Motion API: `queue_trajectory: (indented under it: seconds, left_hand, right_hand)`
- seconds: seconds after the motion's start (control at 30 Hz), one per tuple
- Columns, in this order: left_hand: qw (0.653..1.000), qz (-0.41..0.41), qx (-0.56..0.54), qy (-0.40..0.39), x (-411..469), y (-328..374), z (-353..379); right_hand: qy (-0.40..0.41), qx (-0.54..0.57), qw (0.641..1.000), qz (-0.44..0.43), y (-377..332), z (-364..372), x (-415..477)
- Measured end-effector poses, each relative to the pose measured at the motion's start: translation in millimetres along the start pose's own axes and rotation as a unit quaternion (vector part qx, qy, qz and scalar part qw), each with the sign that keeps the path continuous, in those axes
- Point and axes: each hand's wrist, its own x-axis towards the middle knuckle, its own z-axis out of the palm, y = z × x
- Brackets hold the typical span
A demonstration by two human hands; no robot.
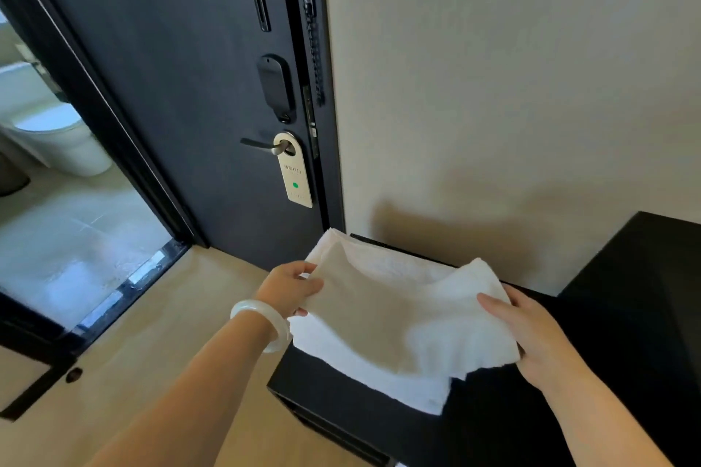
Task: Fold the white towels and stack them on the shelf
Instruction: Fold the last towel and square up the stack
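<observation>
A folded white towel (409,318) is held just above another white towel (379,383) that lies flat on top of a low black shelf (341,398). My left hand (292,286) pinches the upper towel's left edge, thumb on top. My right hand (531,334) grips its right edge, thumb on top and fingers hidden beneath. The upper towel sags in the middle between my hands. The lower towel sticks out at the front and far left.
A dark door (189,87) with a lever handle and a hanging tag (294,171) stands behind the shelf to the left. A taller black cabinet (645,277) adjoins the shelf on the right. A beige wall (493,125) backs the shelf. At far left a bathroom opening shows a toilet (57,140).
</observation>
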Motion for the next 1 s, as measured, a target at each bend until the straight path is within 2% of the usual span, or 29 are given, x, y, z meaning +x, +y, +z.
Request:
queue_trajectory:
  seconds: [0.23, 0.33, 0.4, 0.47, 0.53, 0.67, 0.77, 0.83, 0.93, 1.0]
  left_hand:
    - [0.999, 0.035, -0.007, -0.006, 102, 7, -38]
    - [0.994, -0.008, 0.103, -0.037, 144, -23, -33]
    - [0.978, -0.046, 0.188, -0.076, 165, -49, -23]
    - [0.962, -0.036, 0.261, -0.073, 180, -65, -16]
    - [0.957, 0.005, 0.288, -0.036, 193, -73, -11]
    - [0.964, 0.054, 0.258, -0.028, 207, -66, -6]
    - [0.975, 0.056, 0.213, -0.033, 219, -54, -2]
    - [0.982, 0.09, 0.167, -0.026, 226, -48, -3]
    - [0.979, 0.172, 0.112, -0.002, 230, -42, -8]
    - [0.976, 0.185, 0.115, 0.003, 233, -49, -9]
  right_hand:
    - [0.074, 0.045, 0.996, -0.001, 1, 10, 63]
    - [0.131, -0.057, 0.988, 0.058, 43, 16, 93]
    - [0.159, -0.125, 0.975, 0.094, 75, 22, 106]
    - [0.217, -0.17, 0.957, 0.086, 97, 27, 112]
    - [0.284, -0.206, 0.935, 0.052, 107, 30, 113]
    - [0.347, -0.287, 0.893, 0.01, 109, 42, 112]
    - [0.333, -0.207, 0.919, 0.052, 90, 49, 115]
    - [0.314, -0.153, 0.935, 0.053, 69, 54, 111]
    - [0.353, -0.162, 0.921, -0.025, 48, 55, 100]
    - [0.379, -0.198, 0.903, -0.045, 54, 53, 98]
